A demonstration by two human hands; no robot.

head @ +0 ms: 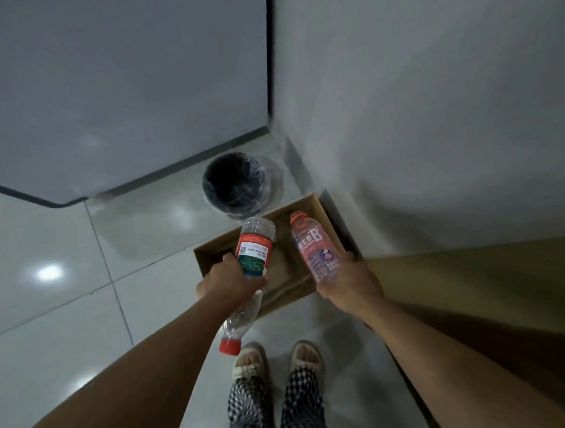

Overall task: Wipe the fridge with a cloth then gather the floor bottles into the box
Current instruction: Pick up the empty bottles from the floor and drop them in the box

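An open cardboard box (211, 256) stands on the tiled floor against the wall. My left hand (227, 281) grips a clear water bottle (255, 248) with a red and green label around its middle; its red cap points back toward my feet and its base hangs over the box. My right hand (348, 284) holds a pink vitamin drink bottle (313, 245) by its base, pink cap pointing away, also over the box. The grey fridge (117, 81) fills the upper left. No cloth is in view.
A round bin (236, 183) lined with a dark bag stands just beyond the box, between the fridge and the white wall (433, 105). A wooden cabinet edge (494, 287) runs along the right. My sandalled feet (277, 359) stand on the glossy tiles below the box.
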